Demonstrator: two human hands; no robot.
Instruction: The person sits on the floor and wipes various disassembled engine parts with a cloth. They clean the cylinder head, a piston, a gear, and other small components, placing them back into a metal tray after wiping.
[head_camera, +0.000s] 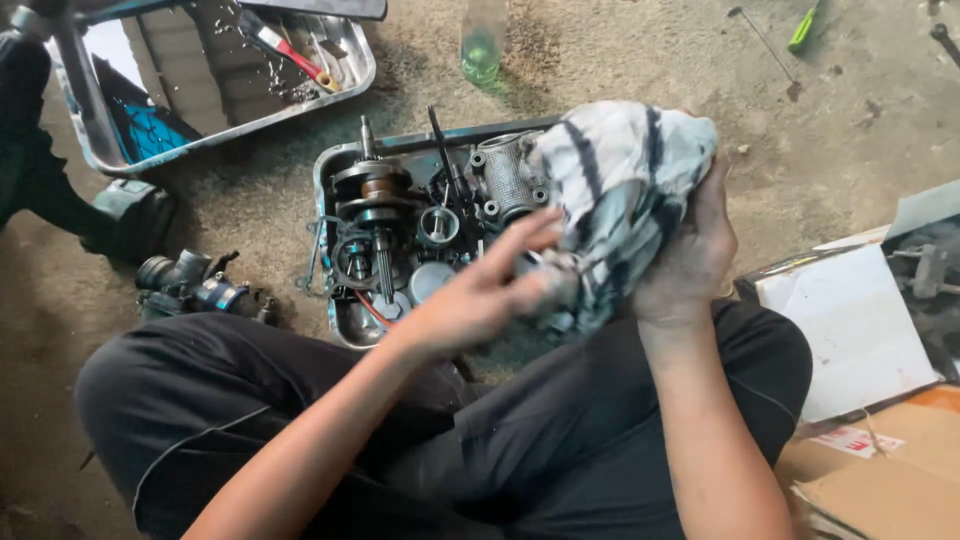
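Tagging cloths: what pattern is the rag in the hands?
White rag with dark stripes, grimy; shows best in the head view.
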